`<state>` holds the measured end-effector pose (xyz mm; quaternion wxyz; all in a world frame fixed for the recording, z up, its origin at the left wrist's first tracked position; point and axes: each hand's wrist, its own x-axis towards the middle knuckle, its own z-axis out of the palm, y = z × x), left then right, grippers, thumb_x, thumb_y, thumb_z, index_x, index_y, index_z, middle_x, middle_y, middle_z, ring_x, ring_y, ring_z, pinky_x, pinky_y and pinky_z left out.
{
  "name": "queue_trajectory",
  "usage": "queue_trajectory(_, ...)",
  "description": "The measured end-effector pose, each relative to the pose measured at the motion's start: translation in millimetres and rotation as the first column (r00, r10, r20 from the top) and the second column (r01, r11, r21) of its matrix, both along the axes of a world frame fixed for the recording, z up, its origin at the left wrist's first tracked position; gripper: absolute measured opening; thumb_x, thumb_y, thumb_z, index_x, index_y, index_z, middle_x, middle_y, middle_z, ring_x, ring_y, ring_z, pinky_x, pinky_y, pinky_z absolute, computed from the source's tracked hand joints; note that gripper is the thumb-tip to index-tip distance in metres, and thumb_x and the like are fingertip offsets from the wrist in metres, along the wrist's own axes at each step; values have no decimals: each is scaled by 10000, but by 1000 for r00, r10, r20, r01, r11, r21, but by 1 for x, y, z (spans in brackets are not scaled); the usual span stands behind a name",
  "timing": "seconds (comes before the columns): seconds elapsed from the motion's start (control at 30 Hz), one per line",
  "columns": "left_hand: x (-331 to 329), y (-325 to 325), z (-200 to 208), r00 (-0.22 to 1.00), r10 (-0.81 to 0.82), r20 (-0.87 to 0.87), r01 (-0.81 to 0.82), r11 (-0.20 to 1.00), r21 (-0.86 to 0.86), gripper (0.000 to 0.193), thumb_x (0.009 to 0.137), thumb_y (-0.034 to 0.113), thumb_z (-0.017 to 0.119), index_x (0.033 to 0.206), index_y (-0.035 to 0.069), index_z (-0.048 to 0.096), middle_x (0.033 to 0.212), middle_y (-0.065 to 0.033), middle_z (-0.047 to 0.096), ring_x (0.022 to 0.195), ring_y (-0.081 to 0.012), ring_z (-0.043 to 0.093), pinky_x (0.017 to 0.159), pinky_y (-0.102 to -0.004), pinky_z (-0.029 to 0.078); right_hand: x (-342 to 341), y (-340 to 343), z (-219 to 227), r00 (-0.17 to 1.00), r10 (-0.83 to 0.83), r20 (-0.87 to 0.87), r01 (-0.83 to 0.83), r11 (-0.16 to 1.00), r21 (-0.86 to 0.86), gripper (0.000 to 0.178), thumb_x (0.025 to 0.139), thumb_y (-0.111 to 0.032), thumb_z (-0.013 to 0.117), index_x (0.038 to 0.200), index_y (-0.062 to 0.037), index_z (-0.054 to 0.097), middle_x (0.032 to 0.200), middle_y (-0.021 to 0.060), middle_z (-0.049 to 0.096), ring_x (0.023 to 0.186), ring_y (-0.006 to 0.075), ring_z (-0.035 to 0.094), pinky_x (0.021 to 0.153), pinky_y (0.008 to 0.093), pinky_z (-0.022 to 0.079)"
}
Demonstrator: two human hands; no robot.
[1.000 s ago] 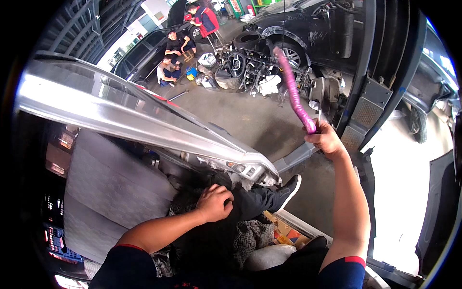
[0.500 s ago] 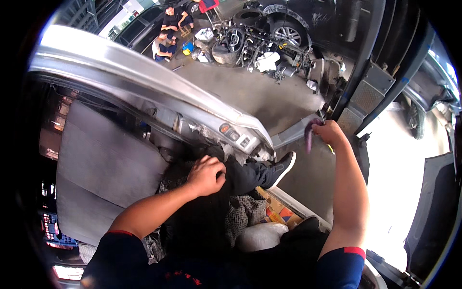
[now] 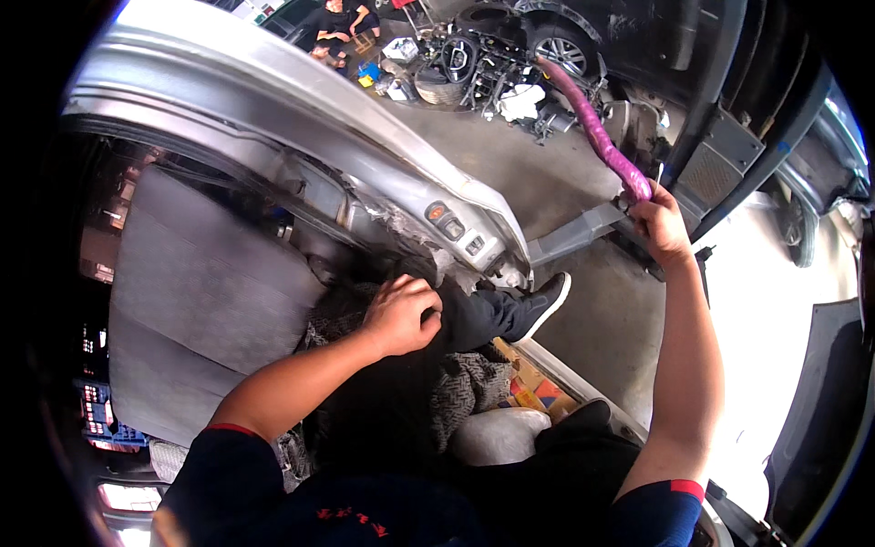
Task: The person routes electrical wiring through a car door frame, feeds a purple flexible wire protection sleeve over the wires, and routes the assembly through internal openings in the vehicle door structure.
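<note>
A long, narrow purple strip (image 3: 600,141), bendy and shiny like twisted cloth or wrapped hose, reaches away from my right hand (image 3: 663,225), which is closed on its near end. A thin pale, metal-looking piece (image 3: 659,173) sticks up beside the same fingers; I cannot tell whether it is held too. That arm stretches out to the right, over the floor beyond the door sill. My left hand (image 3: 398,317) rests with curled fingers on my dark trouser leg (image 3: 478,319) near the knee, and nothing shows in it. My shoe (image 3: 542,308) juts past the sill.
An open silver vehicle door (image 3: 383,173) with switches is ahead, a grey seat (image 3: 210,283) at left. A pale bag (image 3: 499,436) and a patterned cloth (image 3: 465,392) lie by my legs. A lift post (image 3: 725,164) stands at right. Car parts (image 3: 492,82) and people lie beyond.
My right hand has moved right and slightly up. The purple strip, which hung curved below it, now stretches out far ahead. My left hand stays on the leg.
</note>
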<state>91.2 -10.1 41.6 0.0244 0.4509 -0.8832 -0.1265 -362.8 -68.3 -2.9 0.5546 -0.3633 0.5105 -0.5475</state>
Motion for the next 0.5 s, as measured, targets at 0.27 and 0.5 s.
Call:
queue_trajectory(0.27, 1, 2, 0, 997, -18, -70, 14, 998, -58, 83, 782, 157, 688, 857, 124, 674, 936, -33, 640, 1007, -272, 599, 909, -419, 462, -1, 13, -15, 865, -8, -501, 74, 991, 112, 306, 777, -171, 695, 1018, 19, 698, 917, 94, 718, 827, 221, 663, 796, 358, 512)
queue_trajectory(0.5, 3, 7, 7, 915, -184, -358, 164, 983, -85, 119, 810, 24, 659, 921, 61, 681, 991, -104, 669, 948, -312, 642, 865, -408, 525, 9, 30, 35, 187, -74, -980, 312, 950, -12, 359, 845, -312, 691, 998, 13, 703, 982, 270, 711, 982, 418, 689, 891, 475, 544)
